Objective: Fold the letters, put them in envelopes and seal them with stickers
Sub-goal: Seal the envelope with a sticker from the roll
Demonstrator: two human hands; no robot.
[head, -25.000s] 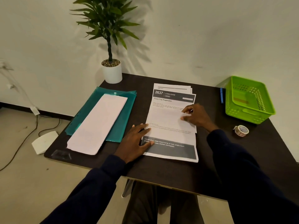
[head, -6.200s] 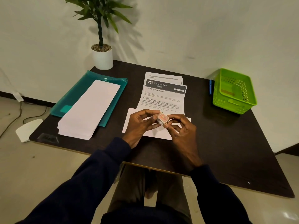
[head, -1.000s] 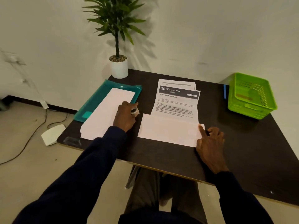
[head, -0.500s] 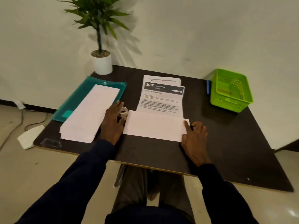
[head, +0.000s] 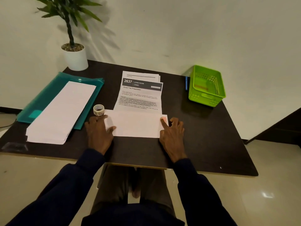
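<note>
A plain white wall [head: 179,30] stands behind a dark table [head: 195,136], and a pale floor [head: 268,176] shows to the right of it. On the left of the table lies a teal folder [head: 48,93]. A pile [head: 63,111] of long white envelopes lies on top of it and hangs over its near edge. A green plant [head: 70,17] in a white pot [head: 75,58] stands at the far left corner. In the middle lie the letters [head: 140,97], flat and not folded, with the top sheet showing a dark band and lines of print. A green basket [head: 205,97] sits at the far right.

One envelope [head: 136,124] lies flat in front of the person, its far edge over the near end of the letters. The left hand [head: 99,132] lies flat on the left end of it, fingers spread wide, holding nothing. The right hand [head: 173,136] is at the right end – its pointing finger [head: 163,125] is straight and its tip is at the sticker, and the other fingers bend loosely on the table. It holds nothing too.

A roll [head: 98,110] stands just past the left fingertips – I cannot tell if they touch. A blue pen [head: 186,83] lies just left of the basket. The small red sticker [head: 164,119] sits on the right end of the envelope.
</note>
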